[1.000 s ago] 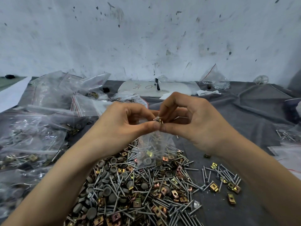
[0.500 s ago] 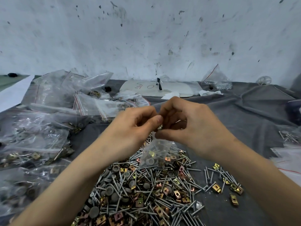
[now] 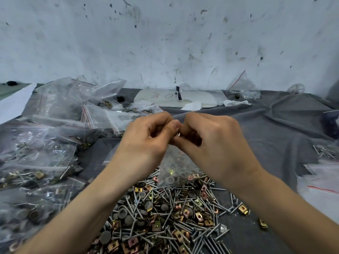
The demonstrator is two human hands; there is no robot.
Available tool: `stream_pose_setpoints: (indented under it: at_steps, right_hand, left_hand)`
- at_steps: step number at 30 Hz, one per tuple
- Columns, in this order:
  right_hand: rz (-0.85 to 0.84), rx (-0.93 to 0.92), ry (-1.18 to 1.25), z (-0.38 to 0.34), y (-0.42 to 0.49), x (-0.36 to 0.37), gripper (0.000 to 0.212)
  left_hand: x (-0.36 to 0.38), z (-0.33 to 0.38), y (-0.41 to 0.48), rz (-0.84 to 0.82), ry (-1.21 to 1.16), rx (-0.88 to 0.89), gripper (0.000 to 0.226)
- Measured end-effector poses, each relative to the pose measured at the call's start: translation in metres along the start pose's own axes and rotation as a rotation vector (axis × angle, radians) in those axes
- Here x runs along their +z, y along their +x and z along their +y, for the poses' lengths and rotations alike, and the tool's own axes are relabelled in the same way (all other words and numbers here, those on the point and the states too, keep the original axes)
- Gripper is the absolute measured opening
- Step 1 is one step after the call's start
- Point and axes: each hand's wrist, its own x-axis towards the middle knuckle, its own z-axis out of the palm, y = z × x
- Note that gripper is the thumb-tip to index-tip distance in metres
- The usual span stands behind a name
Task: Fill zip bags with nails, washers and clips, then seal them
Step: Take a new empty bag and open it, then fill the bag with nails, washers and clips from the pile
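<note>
Starting big: a grey cloth [image 3: 266, 129] covers the whole bench, with a stack of filled bags [image 3: 40, 154] slumped across the left side and the loose heap of nails, washers and clips [image 3: 161, 213] spread out right in front. At the far edge of that heap hangs the zip bag [image 3: 176, 167], partly loaded, with its mouth tucked up between both hands. So the bag dangles straight down from the fingers, long axis roughly vertical, and the zip strip runs left to right between the two pinches. Left hand [image 3: 146, 138] and right hand [image 3: 211, 142] sit about level and knuckle to knuckle, neither really nearer. Both have their fingers curled in tight, thumb against forefinger, pinching the bag's top edge. There's a tiny pale glint [image 3: 178, 133] right where the thumbs meet. It might be a clip or just the zip lip, too small to call. I reckon sealing comes next, so the pinch wants to slide sideways along the strip, not tug down.
</note>
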Motion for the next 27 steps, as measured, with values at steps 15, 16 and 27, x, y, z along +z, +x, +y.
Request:
stream_pose_setpoints:
  at_steps: [15,16,27]
  right_hand:
    - [-0.261,0.230,0.258,0.012,0.006,-0.009,0.020]
    - [-0.297,0.268,0.352,0.015,0.008,-0.012,0.017]
    - [-0.274,0.174,0.316,0.015,0.009,-0.017,0.010]
  left_hand:
    - [-0.002,-0.004,0.004,-0.108,-0.169,-0.119,0.047]
    - [-0.004,-0.004,0.004,-0.160,-0.180,-0.122,0.046]
    - [0.010,-0.001,0.001,-0.058,-0.525,-0.242,0.027]
